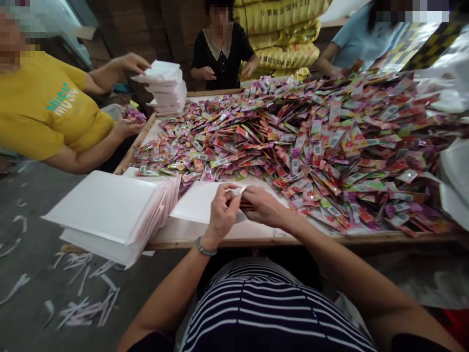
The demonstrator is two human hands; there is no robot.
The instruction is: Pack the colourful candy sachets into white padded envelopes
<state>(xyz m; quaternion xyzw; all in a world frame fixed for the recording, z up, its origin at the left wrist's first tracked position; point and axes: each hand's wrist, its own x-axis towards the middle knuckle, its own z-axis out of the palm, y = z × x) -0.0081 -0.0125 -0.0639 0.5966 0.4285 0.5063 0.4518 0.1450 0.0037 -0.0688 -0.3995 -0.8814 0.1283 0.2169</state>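
My left hand [223, 212] is closed, its thumb and fingers pinching a small white piece [240, 190] that looks like paper or film. Close against it, my right hand [262, 208] is wrapped round a few small packets [247, 207], whose edges show under the fingers. The fingertips of both hands meet at the white piece. Beneath them a white envelope [194, 201] lies flat at the near edge of the table. Just beyond my hands spreads a big heap of small colourful packets [278, 142] in red, purple and green.
A thick stack of white envelopes [106, 205] stands at the near left corner, over the table's wooden edge [220, 243]. Another white stack [166, 88] is at the far left, under a co-worker's hand [134, 63]. Two other people stand across. Paper strips [88, 308] litter the floor.
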